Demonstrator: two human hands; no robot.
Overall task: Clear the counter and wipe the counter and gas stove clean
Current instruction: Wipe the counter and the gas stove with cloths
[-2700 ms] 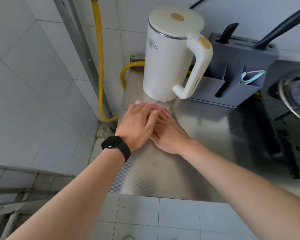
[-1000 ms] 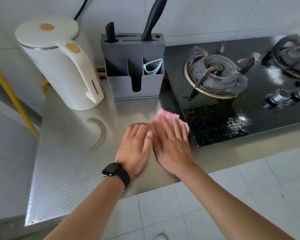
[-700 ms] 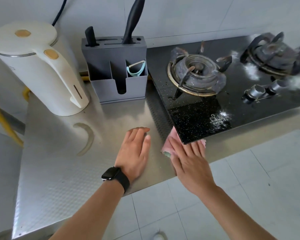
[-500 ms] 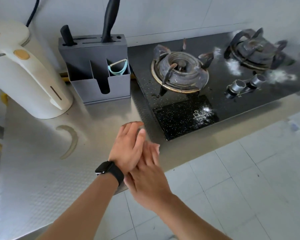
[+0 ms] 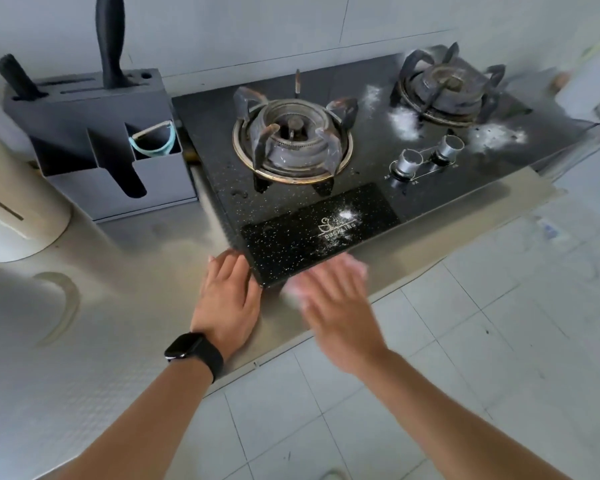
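At lower centre of the frame, the left hand point(image 5: 227, 306) lies flat, fingers straight and together, on the brushed steel counter point(image 5: 118, 306), touching the near corner of the black glass gas stove point(image 5: 361, 161). Just right of it, the blurred right hand point(image 5: 336, 306) presses outstretched fingers on a pale pink cloth point(image 5: 293, 289) at the stove's front edge. White powder patches point(image 5: 404, 123) dust the stove at upper right.

Powder-dusted black gas stove point(image 5: 368, 168), steel counter point(image 5: 136, 271)

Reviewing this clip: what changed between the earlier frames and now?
Both hands slid right along the counter, from beside the kettle to the front corner of the stove. The left hand lies flat by that corner; the right hand, blurred, sweeps the strip before the stove. Kettle, knife block and white powder on the stove stayed put.
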